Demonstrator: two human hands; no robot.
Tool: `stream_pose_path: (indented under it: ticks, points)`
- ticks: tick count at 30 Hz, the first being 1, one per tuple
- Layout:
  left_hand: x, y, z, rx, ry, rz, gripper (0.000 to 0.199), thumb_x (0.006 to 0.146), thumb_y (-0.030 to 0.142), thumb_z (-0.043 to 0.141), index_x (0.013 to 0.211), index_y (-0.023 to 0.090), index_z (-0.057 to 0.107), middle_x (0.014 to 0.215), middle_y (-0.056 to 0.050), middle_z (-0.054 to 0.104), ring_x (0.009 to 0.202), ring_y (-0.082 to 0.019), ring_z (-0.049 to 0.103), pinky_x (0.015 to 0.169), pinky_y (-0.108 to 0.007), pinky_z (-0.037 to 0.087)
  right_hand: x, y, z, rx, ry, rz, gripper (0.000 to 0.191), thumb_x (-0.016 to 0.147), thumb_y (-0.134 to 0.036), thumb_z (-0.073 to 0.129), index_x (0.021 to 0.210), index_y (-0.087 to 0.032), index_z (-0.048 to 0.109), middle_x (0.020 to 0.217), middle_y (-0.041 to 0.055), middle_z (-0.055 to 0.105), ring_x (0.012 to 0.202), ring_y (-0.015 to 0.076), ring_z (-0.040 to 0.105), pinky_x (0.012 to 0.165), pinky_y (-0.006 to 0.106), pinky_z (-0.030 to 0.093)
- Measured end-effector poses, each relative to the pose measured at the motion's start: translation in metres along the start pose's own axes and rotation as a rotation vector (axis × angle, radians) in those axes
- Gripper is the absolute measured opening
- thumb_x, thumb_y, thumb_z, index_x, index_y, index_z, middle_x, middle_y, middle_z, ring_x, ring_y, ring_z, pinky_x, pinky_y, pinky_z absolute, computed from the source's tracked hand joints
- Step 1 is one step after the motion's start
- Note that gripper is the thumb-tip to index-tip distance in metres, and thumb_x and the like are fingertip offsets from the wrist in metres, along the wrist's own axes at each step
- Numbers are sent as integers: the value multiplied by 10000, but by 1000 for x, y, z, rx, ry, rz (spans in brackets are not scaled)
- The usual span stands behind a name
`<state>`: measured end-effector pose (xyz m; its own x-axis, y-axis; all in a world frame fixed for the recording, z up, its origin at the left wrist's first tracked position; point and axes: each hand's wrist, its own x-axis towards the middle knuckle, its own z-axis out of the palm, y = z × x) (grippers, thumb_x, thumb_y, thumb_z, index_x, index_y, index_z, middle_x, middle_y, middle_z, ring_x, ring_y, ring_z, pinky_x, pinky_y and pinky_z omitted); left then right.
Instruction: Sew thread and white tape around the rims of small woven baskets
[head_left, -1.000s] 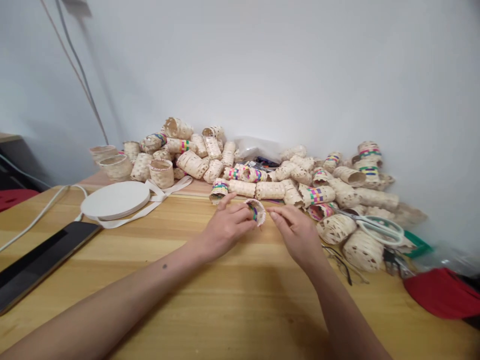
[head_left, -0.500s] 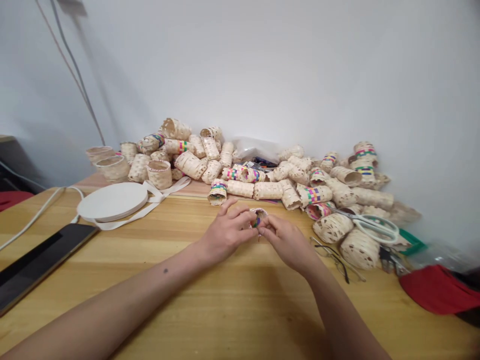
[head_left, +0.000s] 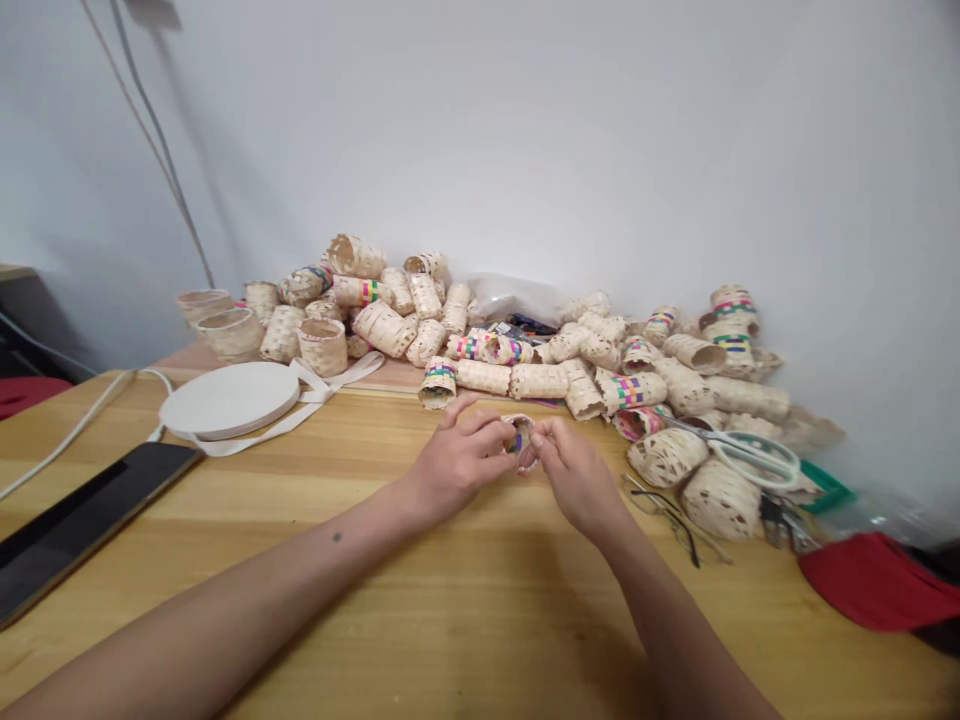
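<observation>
Between my hands, above the wooden table point(head_left: 480, 600), is a small woven basket point(head_left: 527, 425) with its round opening facing me and bits of colour inside. My left hand point(head_left: 459, 460) is closed around the basket's left side, fingers over its rim. At the right side of the rim, my right hand point(head_left: 574, 475) is closed in a pinch with thumb and fingertips. Whether a thin strip lies in that pinch is too small to make out. My fingers hide much of the basket's body.
Many woven baskets point(head_left: 540, 380) are heaped along the wall. On the left lie a roll of white ribbon point(head_left: 232, 400), a phone point(head_left: 90, 520) and a white cable point(head_left: 71, 450). Scissors point(head_left: 757, 458), eyeglasses point(head_left: 671, 510) and a red cloth item point(head_left: 877, 580) are on the right.
My right hand has drawn slightly up and to the right along the rim, showing more of the basket's opening. My left hand keeps its hold. The view has shifted a little.
</observation>
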<state>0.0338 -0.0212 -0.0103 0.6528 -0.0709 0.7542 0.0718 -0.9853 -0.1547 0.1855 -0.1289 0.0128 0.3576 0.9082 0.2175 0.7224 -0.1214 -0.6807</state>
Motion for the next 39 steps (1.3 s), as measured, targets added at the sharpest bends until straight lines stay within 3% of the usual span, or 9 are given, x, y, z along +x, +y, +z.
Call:
stream_pose_path:
  ticks: [4, 10, 13, 23, 33, 36, 39]
  points:
    - [-2, -1, 0, 18, -16, -9, 249, 968, 179, 441, 1025, 284, 659, 1034, 3, 657, 1062, -160, 501, 1080, -415, 183, 1, 1, -3, 137, -35, 3, 271, 921, -391, 409, 1078, -214, 541, 790, 9, 721, 769, 189, 652, 716, 297, 436]
    - [-4, -1, 3, 29, -7, -2, 220, 968, 219, 456, 958, 260, 672, 1014, -1, 661, 1057, -163, 498, 1098, -429, 188, 2, 3, -3, 42, -102, -61, 92, 816, -275, 559, 828, -224, 635, 792, 0, 711, 721, 181, 634, 644, 268, 412]
    - [-6, 0, 6, 25, -5, -8, 220, 966, 209, 458, 964, 259, 673, 999, -2, 661, 1055, -162, 498, 1093, -424, 204, 2, 2, -1, -9, -93, -104, 103, 810, -251, 548, 743, -221, 622, 734, -7, 673, 689, 174, 588, 626, 265, 370]
    - [-5, 3, 3, 50, -18, 12, 210, 961, 190, 462, 971, 258, 661, 1017, 7, 663, 1052, -161, 498, 1082, -403, 215, 1, 6, 6, -6, -9, -70, 122, 878, -241, 411, 794, -229, 498, 765, 6, 669, 738, 190, 599, 699, 300, 376]
    - [-6, 2, 5, 37, -21, -5, 189, 949, 180, 480, 935, 251, 654, 1000, 2, 649, 1054, -167, 485, 1080, -405, 213, 2, 3, 5, 128, -11, -38, 84, 793, -310, 551, 788, -228, 566, 708, -21, 663, 651, 160, 606, 623, 270, 414]
    - [-5, 0, 4, 34, -31, -22, 202, 959, 199, 464, 926, 245, 658, 983, 0, 653, 1006, -172, 490, 1024, -393, 249, 3, 2, 4, 243, 77, -40, 125, 774, -343, 577, 770, -218, 565, 700, -7, 658, 637, 157, 597, 608, 268, 430]
    - [-3, -2, 2, 49, -49, -38, 220, 968, 218, 449, 943, 242, 666, 938, -6, 662, 875, -159, 495, 858, -339, 314, 5, 3, 3, 392, 133, -42, 176, 735, -368, 626, 760, -208, 559, 692, 3, 652, 635, 156, 590, 597, 264, 438]
